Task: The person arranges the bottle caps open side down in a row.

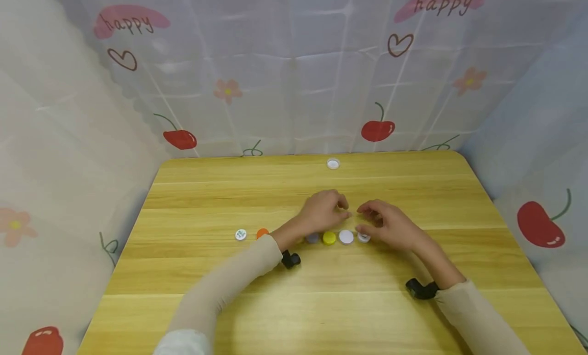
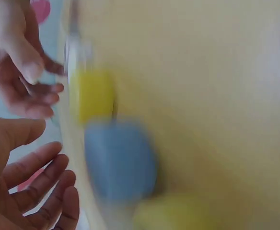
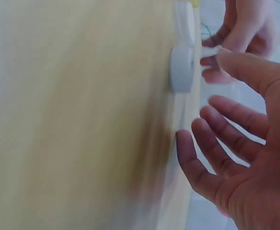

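A row of short round cap-like pieces lies across the table, among them a yellow piece point(image 1: 328, 237), a white piece point(image 1: 346, 236) and a grey-blue piece point(image 2: 121, 160). My left hand point(image 1: 325, 211) hovers just beyond the row, fingers loosely bent around nothing. Facing it, my right hand point(image 1: 390, 225) has its fingers relaxed and spread, with no object between them. The right thumb overlaps the rightmost white printed piece point(image 1: 364, 237) in the head view; the right wrist view has this end piece point(image 3: 182, 69) beside the fingers. My left forearm covers part of the row.
At the row's left end lie a white piece with a green print point(image 1: 241, 234) and an orange piece point(image 1: 262, 233). A white round piece point(image 1: 333, 163) sits near the back edge of the wooden table point(image 1: 321, 304). Printed curtains point(image 1: 294, 90) hang behind and at both sides.
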